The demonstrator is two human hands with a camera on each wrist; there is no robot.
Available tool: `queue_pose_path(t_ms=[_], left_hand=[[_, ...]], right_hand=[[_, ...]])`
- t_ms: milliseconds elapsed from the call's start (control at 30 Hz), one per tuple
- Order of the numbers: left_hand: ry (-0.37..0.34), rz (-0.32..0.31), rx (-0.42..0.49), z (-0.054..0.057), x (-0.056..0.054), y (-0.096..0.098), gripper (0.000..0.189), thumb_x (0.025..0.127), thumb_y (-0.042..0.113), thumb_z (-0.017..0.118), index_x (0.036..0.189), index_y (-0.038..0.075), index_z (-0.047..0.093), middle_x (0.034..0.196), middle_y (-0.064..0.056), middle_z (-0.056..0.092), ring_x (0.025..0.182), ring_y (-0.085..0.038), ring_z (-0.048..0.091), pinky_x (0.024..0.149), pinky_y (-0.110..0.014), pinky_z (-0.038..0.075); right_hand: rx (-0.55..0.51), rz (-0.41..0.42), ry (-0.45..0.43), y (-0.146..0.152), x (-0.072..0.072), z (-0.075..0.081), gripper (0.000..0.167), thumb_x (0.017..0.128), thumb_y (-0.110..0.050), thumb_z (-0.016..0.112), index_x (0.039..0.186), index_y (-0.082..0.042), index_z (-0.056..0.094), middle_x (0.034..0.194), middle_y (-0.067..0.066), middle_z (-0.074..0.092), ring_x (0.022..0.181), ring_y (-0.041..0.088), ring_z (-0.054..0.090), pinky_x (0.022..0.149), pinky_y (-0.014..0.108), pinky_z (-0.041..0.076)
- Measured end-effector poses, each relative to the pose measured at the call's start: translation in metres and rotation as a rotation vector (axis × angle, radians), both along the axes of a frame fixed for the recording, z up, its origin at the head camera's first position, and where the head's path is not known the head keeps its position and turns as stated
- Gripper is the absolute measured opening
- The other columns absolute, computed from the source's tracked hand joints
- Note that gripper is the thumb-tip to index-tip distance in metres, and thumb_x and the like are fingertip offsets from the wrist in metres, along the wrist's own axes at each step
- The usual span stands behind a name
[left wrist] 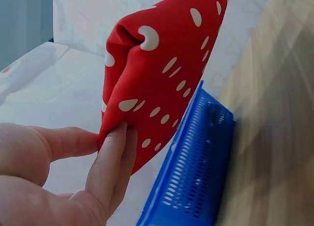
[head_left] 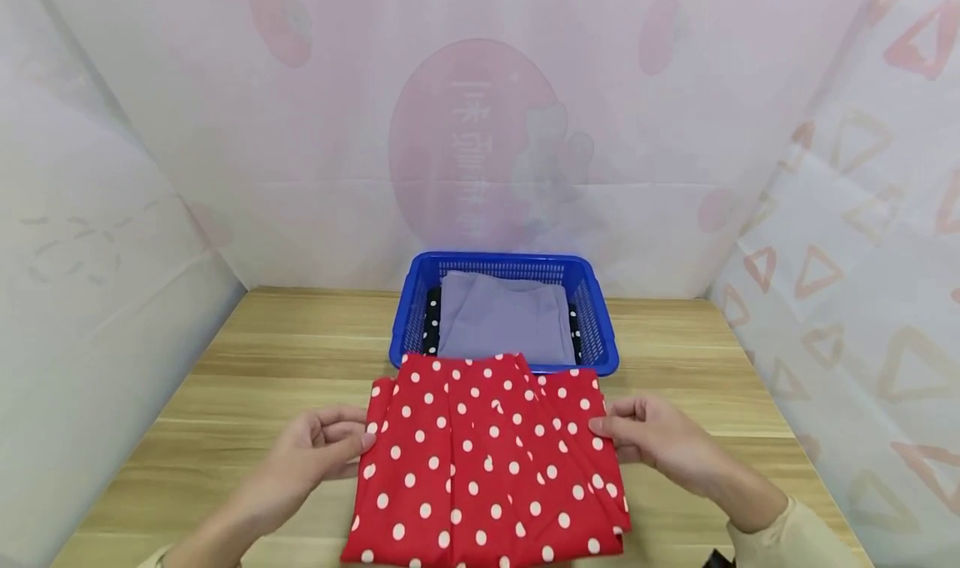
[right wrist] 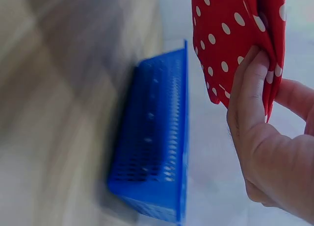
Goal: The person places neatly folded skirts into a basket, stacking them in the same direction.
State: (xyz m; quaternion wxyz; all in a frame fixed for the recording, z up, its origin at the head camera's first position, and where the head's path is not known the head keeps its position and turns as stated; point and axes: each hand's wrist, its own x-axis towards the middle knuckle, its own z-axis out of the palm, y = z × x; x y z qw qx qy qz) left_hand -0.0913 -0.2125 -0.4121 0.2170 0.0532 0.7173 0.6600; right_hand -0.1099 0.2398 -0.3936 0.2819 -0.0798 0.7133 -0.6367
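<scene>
A folded red cloth with white polka dots (head_left: 487, 468) hangs between my two hands in front of the basket. On its left edge, my left hand (head_left: 322, 447) pinches the layers, thumb on the near face and fingers behind. My right hand (head_left: 660, 439) grips the opposite edge the same way. Seen from the left wrist, the folded red cloth (left wrist: 157, 69) is held up off the table, its layers gathered at the fingertips. The right wrist view shows the other edge of the cloth (right wrist: 225, 44) between thumb and fingers.
Behind the cloth stands a blue plastic basket (head_left: 607, 343) on the wood-grain table (head_left: 300, 343). A folded grey-purple cloth (head_left: 506, 318) lies in it, over a black cloth with white dots (head_left: 431, 322). Pale printed sheets (head_left: 322, 134) enclose the table at the back and sides.
</scene>
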Motion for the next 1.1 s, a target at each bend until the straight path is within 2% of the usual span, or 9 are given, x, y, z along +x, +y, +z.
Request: queue_pose_path(t_ms=[100,167,333,467,633,733,867,967,1100], left_hand=[[0.031,0.037,-0.006,0.010,-0.017,0.005,0.060,0.105,0.024,0.067,0.150,-0.009,0.045,0.127,-0.013,0.075,0.108,-0.021,0.077,0.093,-0.035,0.065],[0.041,0.061,-0.010,0.015,-0.034,0.009,0.060,0.104,0.024,0.069,0.150,-0.008,0.046,0.127,-0.012,0.075,0.108,-0.020,0.077,0.094,-0.034,0.064],[0.095,0.078,-0.009,0.020,-0.085,0.017,0.052,0.105,0.020,0.067,0.146,-0.009,0.052,0.128,-0.015,0.075,0.107,-0.019,0.078,0.096,-0.035,0.063],[0.125,0.118,-0.071,0.023,-0.128,0.023,0.048,0.105,0.024,0.066,0.143,-0.005,0.059,0.134,-0.019,0.071,0.107,-0.019,0.078,0.095,-0.032,0.063],[0.129,0.187,-0.159,0.025,-0.171,0.035,0.048,0.104,0.027,0.069,0.141,-0.002,0.061,0.138,-0.022,0.067,0.107,-0.018,0.077,0.095,-0.030,0.063],[0.153,0.217,-0.195,0.023,-0.189,0.043,0.045,0.105,0.024,0.067,0.140,-0.003,0.062,0.138,-0.023,0.067,0.108,-0.020,0.076,0.099,-0.035,0.062],[0.189,0.246,-0.223,0.019,-0.207,0.054,0.038,0.105,0.019,0.066,0.135,-0.004,0.065,0.135,-0.024,0.068,0.107,-0.023,0.075,0.100,-0.039,0.062],[0.211,0.270,-0.248,0.015,-0.217,0.061,0.034,0.105,0.017,0.066,0.131,-0.005,0.067,0.132,-0.023,0.069,0.102,-0.023,0.074,0.095,-0.036,0.064],[0.239,0.304,-0.316,0.007,-0.225,0.067,0.030,0.104,0.014,0.067,0.127,-0.005,0.070,0.128,-0.024,0.072,0.099,-0.024,0.073,0.087,-0.031,0.065]], right_hand=[[0.028,-0.048,0.029,0.000,-0.015,0.012,0.034,0.106,-0.022,0.065,0.124,0.007,0.067,0.113,0.006,0.078,0.099,0.020,0.079,0.092,0.032,0.065],[0.048,-0.084,0.040,0.001,-0.029,0.018,0.033,0.106,-0.023,0.066,0.123,0.006,0.067,0.113,0.006,0.077,0.100,0.019,0.079,0.092,0.031,0.065],[0.063,-0.157,0.065,0.002,-0.067,0.026,0.042,0.106,-0.023,0.066,0.133,0.009,0.063,0.115,0.005,0.077,0.101,0.017,0.079,0.093,0.030,0.064],[0.079,-0.217,0.089,-0.001,-0.102,0.026,0.050,0.106,-0.023,0.065,0.141,0.012,0.057,0.118,0.006,0.077,0.101,0.015,0.078,0.094,0.029,0.063],[0.138,-0.297,0.100,-0.006,-0.142,0.025,0.051,0.106,-0.023,0.065,0.145,0.009,0.056,0.136,0.018,0.068,0.106,0.014,0.076,0.105,0.036,0.059],[0.175,-0.338,0.091,-0.007,-0.158,0.026,0.052,0.107,-0.022,0.064,0.148,0.007,0.054,0.148,0.024,0.060,0.121,0.025,0.073,0.112,0.041,0.054],[0.201,-0.364,0.081,-0.007,-0.171,0.026,0.052,0.107,-0.020,0.064,0.150,0.007,0.052,0.153,0.025,0.056,0.138,0.036,0.062,0.116,0.043,0.051],[0.227,-0.380,0.090,-0.008,-0.179,0.023,0.051,0.106,-0.019,0.065,0.149,0.007,0.053,0.152,0.025,0.057,0.138,0.037,0.062,0.115,0.044,0.051],[0.288,-0.411,0.120,-0.010,-0.185,0.016,0.051,0.105,-0.019,0.067,0.146,0.008,0.055,0.149,0.026,0.058,0.135,0.037,0.064,0.113,0.043,0.053]])
